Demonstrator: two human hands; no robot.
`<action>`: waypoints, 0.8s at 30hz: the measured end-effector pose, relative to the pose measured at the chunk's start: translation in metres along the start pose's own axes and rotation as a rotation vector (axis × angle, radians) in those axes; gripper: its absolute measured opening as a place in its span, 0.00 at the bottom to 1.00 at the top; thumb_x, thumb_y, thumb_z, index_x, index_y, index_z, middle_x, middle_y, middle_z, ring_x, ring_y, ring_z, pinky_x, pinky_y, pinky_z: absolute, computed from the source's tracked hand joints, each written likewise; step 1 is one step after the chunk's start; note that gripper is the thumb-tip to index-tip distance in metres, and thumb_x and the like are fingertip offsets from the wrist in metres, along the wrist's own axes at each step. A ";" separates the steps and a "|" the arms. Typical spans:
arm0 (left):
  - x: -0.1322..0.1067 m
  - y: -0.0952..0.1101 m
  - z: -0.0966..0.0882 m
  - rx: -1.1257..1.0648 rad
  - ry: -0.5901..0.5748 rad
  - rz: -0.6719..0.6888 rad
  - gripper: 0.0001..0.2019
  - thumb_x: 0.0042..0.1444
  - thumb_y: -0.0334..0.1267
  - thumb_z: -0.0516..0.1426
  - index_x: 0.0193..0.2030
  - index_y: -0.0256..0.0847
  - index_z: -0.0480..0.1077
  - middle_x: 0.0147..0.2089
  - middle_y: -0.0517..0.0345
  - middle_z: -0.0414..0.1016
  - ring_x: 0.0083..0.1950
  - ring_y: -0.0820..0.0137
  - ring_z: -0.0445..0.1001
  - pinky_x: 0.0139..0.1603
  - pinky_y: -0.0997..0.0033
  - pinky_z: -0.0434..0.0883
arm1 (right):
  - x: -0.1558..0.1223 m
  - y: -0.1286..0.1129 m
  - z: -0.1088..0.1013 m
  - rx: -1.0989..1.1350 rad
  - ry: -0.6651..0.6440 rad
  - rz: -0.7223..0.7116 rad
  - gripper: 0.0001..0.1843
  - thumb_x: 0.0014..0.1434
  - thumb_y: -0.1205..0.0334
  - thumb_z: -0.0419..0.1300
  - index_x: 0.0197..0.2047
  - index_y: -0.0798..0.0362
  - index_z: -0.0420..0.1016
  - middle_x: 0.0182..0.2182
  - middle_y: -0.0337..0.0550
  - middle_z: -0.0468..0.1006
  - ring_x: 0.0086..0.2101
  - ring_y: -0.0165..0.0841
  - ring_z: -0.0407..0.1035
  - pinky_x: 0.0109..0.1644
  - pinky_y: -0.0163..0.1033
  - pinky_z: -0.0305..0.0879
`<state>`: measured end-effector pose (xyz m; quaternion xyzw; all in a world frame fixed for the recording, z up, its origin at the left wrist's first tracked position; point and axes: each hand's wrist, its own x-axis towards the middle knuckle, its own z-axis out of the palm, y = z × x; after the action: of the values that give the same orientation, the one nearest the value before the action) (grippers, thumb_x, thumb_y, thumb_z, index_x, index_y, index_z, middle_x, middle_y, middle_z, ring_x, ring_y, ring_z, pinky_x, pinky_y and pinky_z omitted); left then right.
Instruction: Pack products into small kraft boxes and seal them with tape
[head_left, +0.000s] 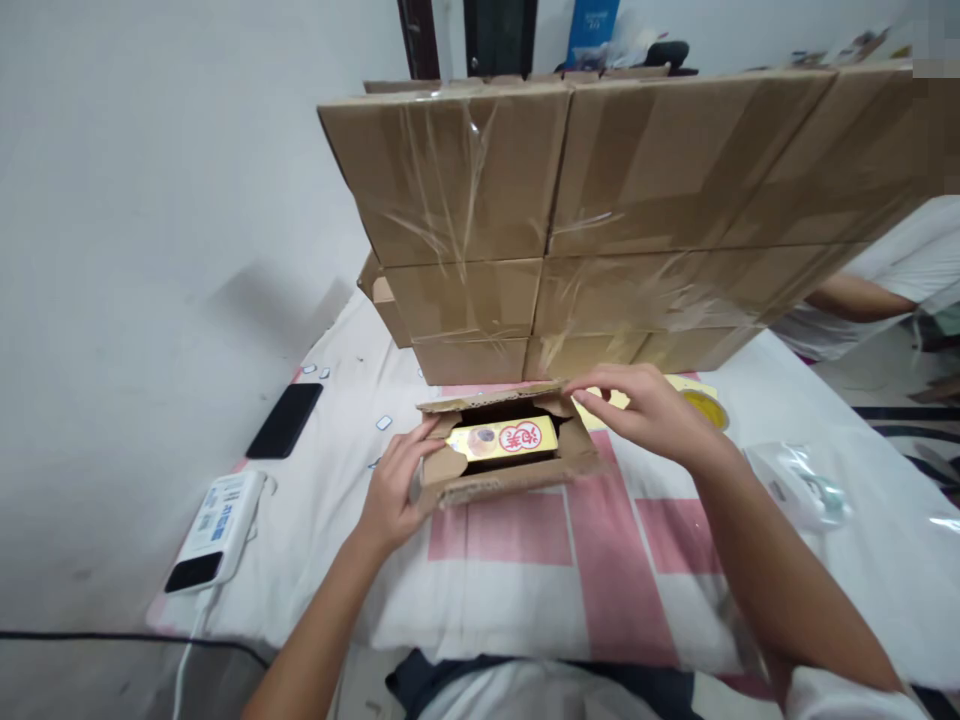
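A small open cardboard box (517,478) sits on the white and pink cloth in front of me. Inside it lies a yellow packet (510,439) with a red and white label. My left hand (394,490) grips the box's left end, fingers curled round the flap. My right hand (645,405) reaches over the right side, its fingers pinching the far top flap near the right corner.
A wall of taped cardboard boxes (600,220) stands stacked just behind. A black phone (285,420) and a white power bank (221,525) with cable lie at left. A yellow tape roll (705,408) and a clear plastic bag (799,485) lie at right. Another person's arm (862,298) shows at far right.
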<state>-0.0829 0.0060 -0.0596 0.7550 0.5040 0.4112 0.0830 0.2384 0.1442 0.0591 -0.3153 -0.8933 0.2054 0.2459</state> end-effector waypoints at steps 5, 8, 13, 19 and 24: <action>-0.001 0.007 0.014 -0.069 0.169 -0.207 0.14 0.68 0.47 0.52 0.56 0.46 0.71 0.64 0.49 0.71 0.63 0.57 0.68 0.59 0.56 0.67 | -0.022 0.029 0.020 0.076 0.159 0.067 0.18 0.69 0.60 0.57 0.60 0.48 0.74 0.56 0.45 0.78 0.53 0.41 0.73 0.46 0.42 0.73; 0.004 0.015 0.020 -0.113 0.298 -0.373 0.22 0.65 0.43 0.56 0.65 0.48 0.61 0.68 0.48 0.66 0.59 0.61 0.71 0.49 0.63 0.71 | -0.029 0.034 0.035 0.157 0.157 0.060 0.28 0.70 0.60 0.55 0.71 0.44 0.60 0.66 0.46 0.68 0.58 0.42 0.69 0.52 0.46 0.72; 0.020 0.038 0.010 0.236 0.155 -0.167 0.23 0.66 0.34 0.51 0.67 0.50 0.61 0.70 0.52 0.65 0.68 0.60 0.64 0.63 0.55 0.63 | -0.036 0.033 0.046 0.163 0.094 -0.066 0.16 0.72 0.60 0.53 0.60 0.45 0.73 0.56 0.45 0.77 0.57 0.42 0.68 0.60 0.53 0.66; 0.025 0.052 0.010 0.623 -0.189 0.096 0.28 0.66 0.49 0.55 0.70 0.46 0.59 0.69 0.55 0.68 0.70 0.55 0.65 0.71 0.51 0.52 | -0.057 0.037 0.044 0.073 0.157 -0.047 0.18 0.72 0.63 0.53 0.62 0.46 0.71 0.60 0.44 0.75 0.58 0.43 0.66 0.62 0.54 0.64; 0.027 0.041 0.009 0.680 -0.203 0.162 0.26 0.67 0.46 0.54 0.70 0.46 0.60 0.68 0.57 0.69 0.68 0.56 0.68 0.70 0.52 0.55 | -0.096 0.056 0.046 0.140 0.316 0.140 0.11 0.71 0.62 0.55 0.49 0.49 0.78 0.49 0.46 0.81 0.50 0.41 0.73 0.56 0.50 0.68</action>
<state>-0.0442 0.0117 -0.0292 0.8139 0.5396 0.1485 -0.1562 0.3032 0.1105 -0.0364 -0.3873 -0.8030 0.2314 0.3894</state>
